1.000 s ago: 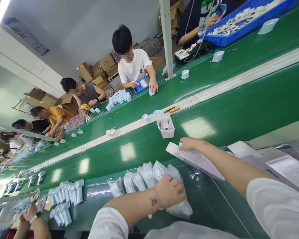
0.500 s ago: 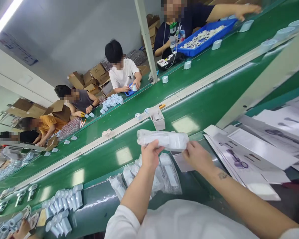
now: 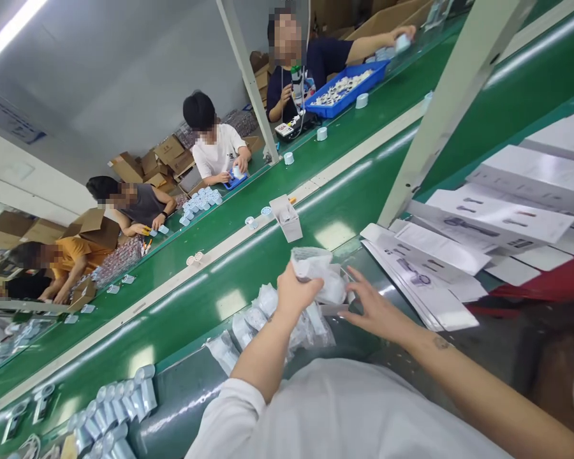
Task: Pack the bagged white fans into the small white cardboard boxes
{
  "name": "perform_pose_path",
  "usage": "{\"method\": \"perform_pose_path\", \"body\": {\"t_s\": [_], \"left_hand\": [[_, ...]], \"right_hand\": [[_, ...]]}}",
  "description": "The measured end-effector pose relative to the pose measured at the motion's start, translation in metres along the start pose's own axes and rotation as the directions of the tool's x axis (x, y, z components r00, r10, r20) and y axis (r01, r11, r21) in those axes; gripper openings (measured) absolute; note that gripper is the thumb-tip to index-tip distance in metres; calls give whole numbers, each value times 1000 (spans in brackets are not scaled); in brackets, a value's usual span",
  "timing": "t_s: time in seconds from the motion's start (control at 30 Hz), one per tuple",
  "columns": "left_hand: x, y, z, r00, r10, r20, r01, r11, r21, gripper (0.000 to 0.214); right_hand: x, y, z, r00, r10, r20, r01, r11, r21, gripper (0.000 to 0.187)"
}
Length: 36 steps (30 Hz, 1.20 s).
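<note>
My left hand [image 3: 295, 288] is closed around a bubble-wrapped package [image 3: 326, 275], tilted in front of me; the wrap hides what is inside. At its right end is my right hand [image 3: 375, 309], fingers spread and thumb apart. Its fingertips are close to the wrap; whether they touch it I cannot tell. Below and left of my hands, several similar wrapped packages [image 3: 246, 328] lie side by side on the bench, partly hidden by my left forearm.
A small white open box [image 3: 287, 220] stands beyond my hands by the green conveyor [image 3: 210, 280]. Flat printed cartons [image 3: 421, 271] are piled to the right, near a slanted metal post [image 3: 440, 127]. Pale blue parts [image 3: 124, 401] lie left. Several people work across the belt.
The package has swung from lying lengthwise across both hands to being tilted in my left hand. My right hand has loosened and spread its fingers. The view has shifted.
</note>
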<state>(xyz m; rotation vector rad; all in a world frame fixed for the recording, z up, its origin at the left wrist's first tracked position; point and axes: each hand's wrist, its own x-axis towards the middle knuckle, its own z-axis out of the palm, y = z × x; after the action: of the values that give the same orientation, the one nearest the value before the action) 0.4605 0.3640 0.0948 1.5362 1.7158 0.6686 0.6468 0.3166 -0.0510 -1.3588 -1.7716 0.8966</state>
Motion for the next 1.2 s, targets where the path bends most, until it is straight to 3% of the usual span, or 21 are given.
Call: {"method": "perform_pose_path", "body": {"t_s": [0.07, 0.17, 0.27, 0.37, 0.47, 0.57, 0.63, 0.7, 0.77, 0.83, 0.87, 0.93, 0.97, 1.03, 1.1, 1.2], "left_hand": [[0, -3, 0, 1000, -15, -25, 16, 999, 44, 34], [-3, -3, 7, 997, 76, -17, -68, 957, 281, 33], [-5, -6, 25, 985, 159, 66, -171, 860, 480, 34], [-7, -19, 40, 963, 199, 180, -267, 780, 565, 40], [-10, -35, 46, 911, 301, 282, -412, 709, 573, 49], [-12, -40, 47, 818, 430, 383, -576, 616, 538, 55], [-7, -35, 48, 772, 454, 445, -636, 574, 516, 53], [4, -28, 48, 782, 490, 385, -623, 607, 493, 50], [17, -27, 46, 826, 531, 188, -554, 706, 441, 41], [25, -35, 42, 884, 467, 7, -440, 828, 348, 32], [25, -42, 40, 926, 375, -31, -350, 888, 298, 30], [18, -59, 40, 993, 112, 27, -115, 965, 235, 31], [10, -68, 43, 994, -16, 104, -9, 971, 239, 33], [-8, -86, 53, 942, -182, 283, 79, 937, 339, 47], [-26, -101, 68, 865, -251, 434, -2, 863, 505, 69], [-40, -122, 92, 795, -313, 520, -176, 701, 691, 88]], "right_hand": [[7, 10, 3, 993, -114, 40, 113, 994, 6, 34], [19, 18, 8, 974, -229, 4, 229, 974, 3, 32], [22, 21, 9, 956, -288, -57, 281, 954, -108, 31], [17, 21, 6, 935, -331, -129, 303, 932, -197, 29], [11, 23, 4, 912, -372, -171, 339, 921, -194, 29], [15, 28, -7, 933, -336, -132, 317, 937, -143, 33], [30, 34, -25, 951, -297, -82, 288, 952, -103, 33], [60, 41, -51, 967, -247, -63, 244, 969, -48, 35], [107, 50, -82, 986, -144, -80, 145, 989, 7, 42], [167, 62, -110, 994, -16, -106, 21, 999, 41, 52], [198, 69, -120, 993, 15, -113, -9, 999, 50, 54], [256, 81, -130, 990, 68, -123, -61, 996, 67, 54], [280, 87, -131, 987, 92, -132, -82, 994, 78, 52], [317, 96, -128, 978, 138, -154, -123, 987, 103, 48], [341, 102, -123, 968, 174, -179, -154, 981, 120, 43], [360, 103, -125, 959, 192, -207, -174, 979, 104, 34]]}}
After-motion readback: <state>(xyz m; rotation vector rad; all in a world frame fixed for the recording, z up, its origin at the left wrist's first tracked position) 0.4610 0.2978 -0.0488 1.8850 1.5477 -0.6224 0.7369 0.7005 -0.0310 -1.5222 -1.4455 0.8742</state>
